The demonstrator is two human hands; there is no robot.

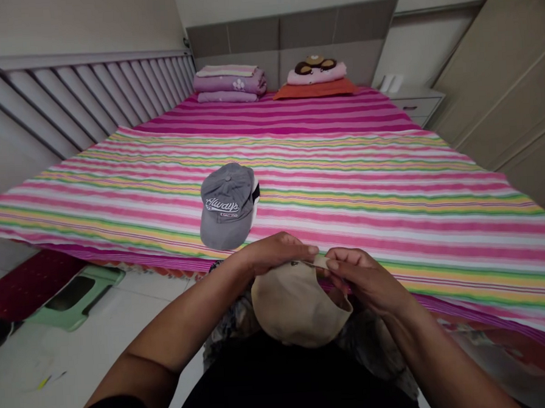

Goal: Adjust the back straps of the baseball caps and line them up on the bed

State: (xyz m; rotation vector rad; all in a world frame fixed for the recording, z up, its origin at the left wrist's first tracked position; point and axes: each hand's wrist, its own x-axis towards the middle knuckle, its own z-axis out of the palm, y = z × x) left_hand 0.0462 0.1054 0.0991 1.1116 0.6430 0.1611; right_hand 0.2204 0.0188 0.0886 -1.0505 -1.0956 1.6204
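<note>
A beige baseball cap (296,306) hangs between my hands in front of my lap, its back opening turned to the right. My left hand (282,252) is closed on the cap's edge near the strap, the thumb pointing right. On the strap's other side, my right hand (356,272) pinches the strap end between thumb and fingers. Just beyond my left hand, a grey cap (226,200) with white lettering lies on the bed, its brim towards me. Part of something white and black shows behind the grey cap's right side.
The bed (390,179) has a striped pink, white, yellow and green sheet. Folded purple bedding (230,84) and a pink and orange pile (316,83) lie by the headboard. A green plastic stool (76,296) stands on the floor at left. A white nightstand (416,102) is at back right.
</note>
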